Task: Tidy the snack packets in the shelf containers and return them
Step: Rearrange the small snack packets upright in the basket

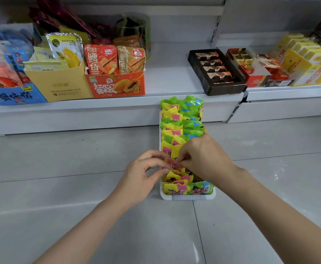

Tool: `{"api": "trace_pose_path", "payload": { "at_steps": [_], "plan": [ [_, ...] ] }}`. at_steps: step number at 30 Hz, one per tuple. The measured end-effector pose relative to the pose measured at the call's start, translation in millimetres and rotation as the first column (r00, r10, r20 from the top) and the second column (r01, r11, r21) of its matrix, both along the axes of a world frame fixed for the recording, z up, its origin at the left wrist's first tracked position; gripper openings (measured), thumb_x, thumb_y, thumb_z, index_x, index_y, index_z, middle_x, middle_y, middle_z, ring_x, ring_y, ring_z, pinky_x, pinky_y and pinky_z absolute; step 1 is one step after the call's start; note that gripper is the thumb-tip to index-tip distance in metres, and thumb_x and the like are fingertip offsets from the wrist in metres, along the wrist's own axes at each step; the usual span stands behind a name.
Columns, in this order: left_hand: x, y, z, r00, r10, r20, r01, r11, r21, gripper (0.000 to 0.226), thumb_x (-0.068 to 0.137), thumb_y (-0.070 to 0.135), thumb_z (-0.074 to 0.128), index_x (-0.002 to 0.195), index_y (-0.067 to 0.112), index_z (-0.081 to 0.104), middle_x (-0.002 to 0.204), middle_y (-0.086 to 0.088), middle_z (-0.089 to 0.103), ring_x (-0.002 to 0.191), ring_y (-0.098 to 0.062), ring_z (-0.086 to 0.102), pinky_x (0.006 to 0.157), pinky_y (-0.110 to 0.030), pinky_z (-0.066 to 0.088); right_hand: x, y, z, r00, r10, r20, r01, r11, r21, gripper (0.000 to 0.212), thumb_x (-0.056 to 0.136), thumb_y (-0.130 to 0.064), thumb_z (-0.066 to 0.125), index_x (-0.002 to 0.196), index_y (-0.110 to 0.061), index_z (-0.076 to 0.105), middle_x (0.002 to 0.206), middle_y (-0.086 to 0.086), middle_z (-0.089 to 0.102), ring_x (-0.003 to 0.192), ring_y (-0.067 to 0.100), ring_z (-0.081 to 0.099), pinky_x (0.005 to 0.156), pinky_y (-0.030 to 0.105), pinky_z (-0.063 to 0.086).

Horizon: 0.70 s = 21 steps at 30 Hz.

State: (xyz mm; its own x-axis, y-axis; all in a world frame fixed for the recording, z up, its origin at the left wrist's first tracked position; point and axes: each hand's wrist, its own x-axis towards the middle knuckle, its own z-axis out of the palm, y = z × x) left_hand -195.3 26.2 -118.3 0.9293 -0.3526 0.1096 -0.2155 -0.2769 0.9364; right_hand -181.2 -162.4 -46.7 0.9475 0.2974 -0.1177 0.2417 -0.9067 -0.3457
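We have the white tray (188, 197) down on the floor (60, 187), its far end butted against the shelf (165, 73) base, likely so both hands can work it. Yellow packets sit in the left row, green packets (191, 111) in the right, standing on edge. Left hand (143, 175) and right hand (203, 159) both pinch one yellow packet (172, 163) with a pink patch, just above the near part of the left row. We read this as seating it upright in line. The near end looks loose. The gap on the shelf, between the papaya box (115, 85) and the chocolate tray (215, 71), is probably where we return it.
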Motion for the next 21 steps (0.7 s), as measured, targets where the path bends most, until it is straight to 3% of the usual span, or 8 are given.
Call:
{"api": "trace_pose_path", "payload": {
  "at_steps": [2,3,5,7,10,14,18,21],
  "plan": [
    [1,0,0,1.0,-0.009,-0.014,0.009,1.0,-0.026,0.023,0.089,0.008,0.07,0.087,0.03,0.077,0.107,0.019,0.067,0.109,-0.011,0.065,0.098,-0.031,0.051,4,-9,10,0.999,0.033,-0.042,-0.031,0.998,0.055,0.007,0.083,-0.033,0.078,0.088,-0.029,0.081,0.082,-0.01,0.075,0.079,0.006,0.065,0.072,0.02,0.053],
    [2,1,0,1.0,-0.018,-0.012,0.017,0.999,-0.027,0.024,0.089,0.008,0.069,0.088,0.031,0.077,0.106,0.017,0.068,0.108,-0.011,0.065,0.097,-0.029,0.052,7,-16,15,1.0,0.014,-0.019,-0.012,0.995,0.101,0.007,0.083,-0.034,0.078,0.085,-0.029,0.081,0.077,-0.013,0.074,0.072,0.003,0.064,0.066,0.011,0.048],
    [2,1,0,1.0,-0.023,0.012,0.023,0.999,-0.025,0.025,0.092,0.01,0.066,0.092,0.034,0.075,0.105,0.016,0.069,0.107,-0.011,0.066,0.093,-0.024,0.052,13,-31,21,0.994,-0.077,0.072,0.065,0.985,0.157,0.006,0.083,-0.032,0.078,0.085,-0.027,0.081,0.069,-0.02,0.065,0.062,-0.001,0.058,0.06,0.006,0.04],
    [2,1,0,1.0,-0.01,0.001,0.01,0.999,-0.038,0.027,0.096,0.012,0.062,0.097,0.036,0.074,0.106,0.017,0.07,0.108,-0.012,0.066,0.091,-0.023,0.052,15,-39,19,0.99,-0.101,0.099,0.087,0.987,0.136,0.01,0.081,-0.031,0.081,0.089,-0.025,0.081,0.072,-0.02,0.058,0.063,-0.003,0.052,0.061,0.008,0.035],
    [5,1,0,0.999,-0.002,-0.034,0.002,1.0,-0.015,0.03,0.1,0.015,0.054,0.104,0.042,0.068,0.108,0.017,0.07,0.109,-0.01,0.066,0.089,-0.025,0.053,11,-37,7,0.995,-0.087,0.051,0.082,0.992,0.091,0.022,0.077,-0.041,0.082,0.093,-0.026,0.08,0.089,-0.008,0.058,0.074,0.004,0.047,0.07,0.022,0.04],
    [9,0,5,0.999,-0.03,-0.012,0.03,1.0,-0.011,0.044,0.094,0.002,0.062,0.106,0.044,0.058,0.1,0.017,0.069,0.1,-0.01,0.068,0.088,-0.02,0.053,5,-30,-3,0.989,-0.144,0.036,0.14,0.986,0.091,0.027,0.075,-0.048,0.081,0.092,-0.028,0.078,0.098,-0.004,0.056,0.085,0.012,0.054,0.076,0.031,0.047],
    [14,-1,5,1.0,-0.02,-0.015,0.02,0.999,0.041,0.037,0.088,0.004,0.071,0.084,0.04,0.066,0.09,0.013,0.071,0.088,-0.011,0.069,0.085,-0.029,0.056,6,-21,-8,0.987,-0.154,0.047,0.152,0.987,0.056,0.028,0.077,-0.041,0.082,0.1,-0.026,0.076,0.101,-0.002,0.05,0.092,0.015,0.054,0.081,0.033,0.049],
    [14,-1,3,0.997,0.029,-0.066,-0.028,0.999,0.023,0.03,0.087,0.005,0.072,0.079,0.034,0.068,0.084,0.014,0.074,0.083,-0.006,0.071,0.079,-0.02,0.053,5,-18,-8,0.988,-0.147,0.036,0.147,0.989,0.015,0.029,0.08,-0.038,0.081,0.104,-0.023,0.075,0.101,-0.002,0.044,0.093,0.015,0.047,0.08,0.031,0.047]
  ]
}}
